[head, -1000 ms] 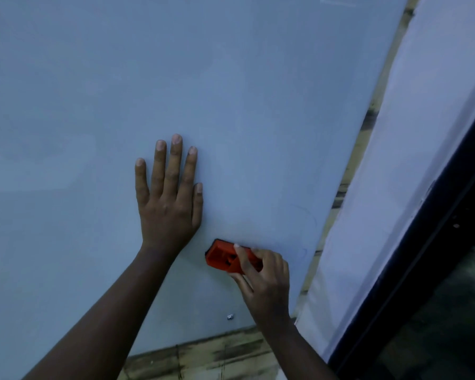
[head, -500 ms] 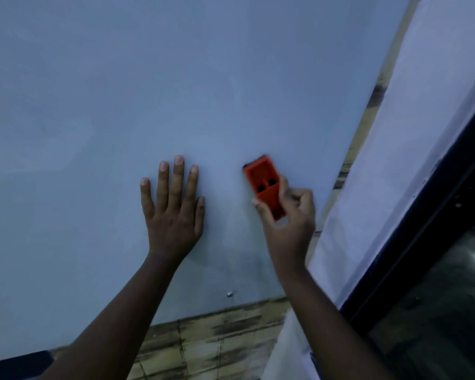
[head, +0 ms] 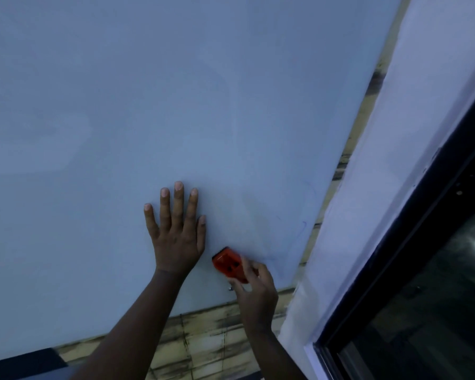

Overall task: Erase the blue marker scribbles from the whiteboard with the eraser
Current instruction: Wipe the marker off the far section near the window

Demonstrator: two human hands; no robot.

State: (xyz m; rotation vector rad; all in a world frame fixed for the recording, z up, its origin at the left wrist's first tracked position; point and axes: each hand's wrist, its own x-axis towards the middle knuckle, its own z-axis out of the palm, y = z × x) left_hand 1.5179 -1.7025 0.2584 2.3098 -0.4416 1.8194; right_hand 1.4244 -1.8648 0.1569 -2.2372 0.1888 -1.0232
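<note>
The right hand pinches the orange eraser in its fingers, pressed to the whiteboard just right of the flat, open left hand. Half a second ago the eraser was higher; faint blue scribbles lie right of it.

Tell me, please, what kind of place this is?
Probably an indoor room, such as a classroom or office, though that is uncertain: a large whiteboard is mounted on a tiled wall, beside a dark-framed window showing darkness outside.
</note>
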